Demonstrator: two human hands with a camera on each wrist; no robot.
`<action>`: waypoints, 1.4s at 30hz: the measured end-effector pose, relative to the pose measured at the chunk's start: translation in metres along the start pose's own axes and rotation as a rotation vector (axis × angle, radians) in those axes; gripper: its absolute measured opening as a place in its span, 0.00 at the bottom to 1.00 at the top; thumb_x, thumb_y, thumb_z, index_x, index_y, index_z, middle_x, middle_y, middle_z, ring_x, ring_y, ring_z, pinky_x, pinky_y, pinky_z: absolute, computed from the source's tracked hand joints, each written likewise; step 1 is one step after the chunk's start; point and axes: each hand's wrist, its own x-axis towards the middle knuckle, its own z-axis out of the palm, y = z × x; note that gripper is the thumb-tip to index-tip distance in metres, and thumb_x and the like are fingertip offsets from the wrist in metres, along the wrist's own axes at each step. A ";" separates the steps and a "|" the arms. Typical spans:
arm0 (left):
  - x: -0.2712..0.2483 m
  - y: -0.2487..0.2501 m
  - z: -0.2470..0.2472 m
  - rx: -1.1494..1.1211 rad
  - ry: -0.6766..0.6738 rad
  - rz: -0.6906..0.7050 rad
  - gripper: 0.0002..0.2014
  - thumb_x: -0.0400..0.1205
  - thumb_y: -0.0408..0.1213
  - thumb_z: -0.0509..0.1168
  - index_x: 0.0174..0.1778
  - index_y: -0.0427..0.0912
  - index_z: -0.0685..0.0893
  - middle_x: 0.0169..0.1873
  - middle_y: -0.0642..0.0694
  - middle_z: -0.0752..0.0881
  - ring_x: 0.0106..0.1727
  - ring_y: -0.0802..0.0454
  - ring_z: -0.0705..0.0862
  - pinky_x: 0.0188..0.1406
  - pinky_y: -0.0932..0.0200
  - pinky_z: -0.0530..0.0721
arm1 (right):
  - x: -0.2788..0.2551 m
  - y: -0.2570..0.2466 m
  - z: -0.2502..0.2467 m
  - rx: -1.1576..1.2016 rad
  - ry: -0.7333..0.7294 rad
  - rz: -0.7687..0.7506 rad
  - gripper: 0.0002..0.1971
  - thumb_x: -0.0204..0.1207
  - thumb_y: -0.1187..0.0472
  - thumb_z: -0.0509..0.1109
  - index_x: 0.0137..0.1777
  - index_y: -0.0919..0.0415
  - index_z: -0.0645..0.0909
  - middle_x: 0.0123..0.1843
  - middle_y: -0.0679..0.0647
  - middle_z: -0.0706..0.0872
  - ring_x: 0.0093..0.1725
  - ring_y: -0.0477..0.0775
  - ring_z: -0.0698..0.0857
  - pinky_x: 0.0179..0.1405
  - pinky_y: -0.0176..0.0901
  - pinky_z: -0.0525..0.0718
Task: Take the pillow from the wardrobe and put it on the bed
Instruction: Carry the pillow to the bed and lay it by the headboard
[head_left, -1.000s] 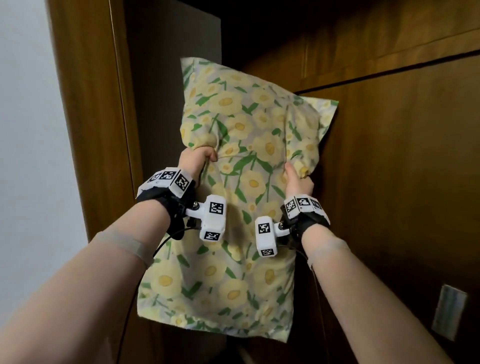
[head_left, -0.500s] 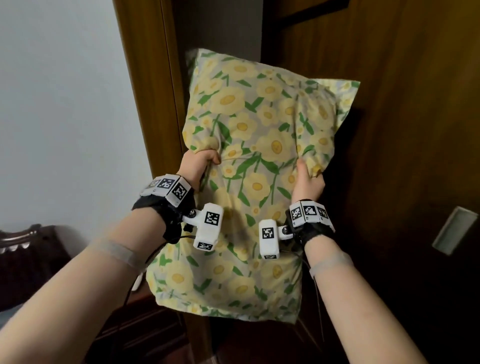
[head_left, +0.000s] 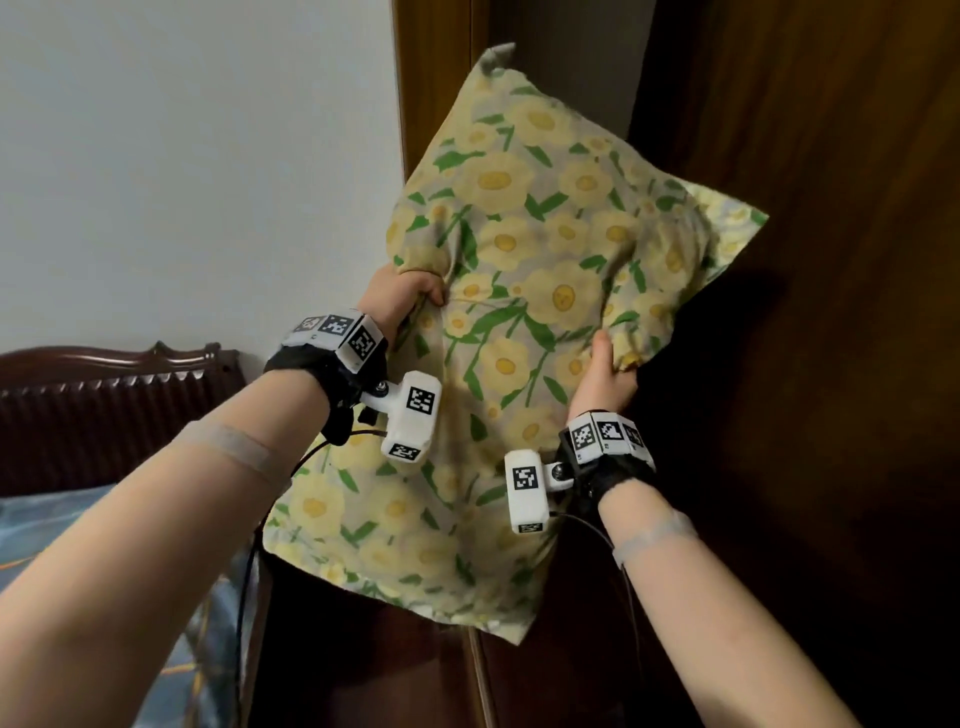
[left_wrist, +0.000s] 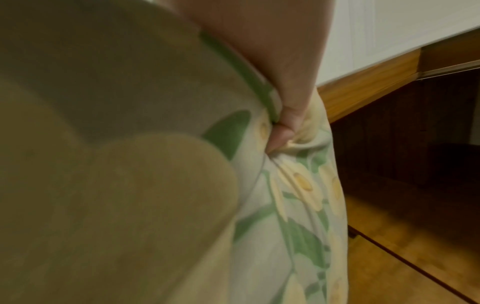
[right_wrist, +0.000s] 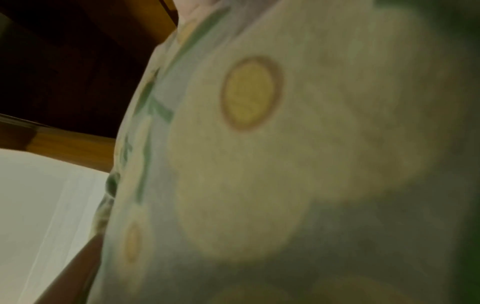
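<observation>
A pillow in a yellow-flower, green-leaf cover hangs upright in the air in front of the dark wooden wardrobe. My left hand grips a fold of its left side, fingers curled into the fabric. The right hand pinches the cover on the right side, a little lower. In the left wrist view my thumb presses into the bunched pillow. Blurred pillow fabric fills the right wrist view and hides that hand. The bed with a blue patterned cover lies at the lower left.
A carved dark headboard stands against the pale wall on the left. The lighter wooden edge of the wardrobe rises behind the pillow. Dark furniture stands between the bed and the wardrobe, below the pillow.
The view has swung left, bringing the wall, the headboard and the bed into sight. The pillow has come away from the wardrobe and tilted, with both hands keeping their grip.
</observation>
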 end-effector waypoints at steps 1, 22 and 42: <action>0.001 0.000 -0.007 0.030 0.003 -0.001 0.07 0.56 0.27 0.64 0.25 0.42 0.81 0.29 0.43 0.80 0.43 0.43 0.80 0.40 0.54 0.80 | -0.005 0.004 0.003 -0.027 -0.002 0.051 0.27 0.74 0.53 0.73 0.70 0.65 0.77 0.65 0.57 0.84 0.63 0.53 0.83 0.66 0.46 0.81; 0.030 -0.062 -0.311 0.575 0.178 -0.018 0.18 0.69 0.22 0.68 0.55 0.35 0.83 0.46 0.40 0.81 0.51 0.45 0.80 0.41 0.58 0.77 | -0.216 0.206 0.143 -0.722 -0.413 0.571 0.39 0.52 0.28 0.64 0.55 0.56 0.83 0.55 0.53 0.86 0.55 0.59 0.85 0.63 0.51 0.81; 0.105 -0.120 -0.543 1.107 0.494 -0.218 0.15 0.78 0.33 0.59 0.58 0.43 0.83 0.58 0.39 0.87 0.64 0.35 0.81 0.73 0.43 0.67 | -0.362 0.314 0.346 -1.178 -1.696 0.456 0.20 0.83 0.49 0.59 0.55 0.66 0.81 0.46 0.61 0.94 0.37 0.55 0.91 0.37 0.37 0.86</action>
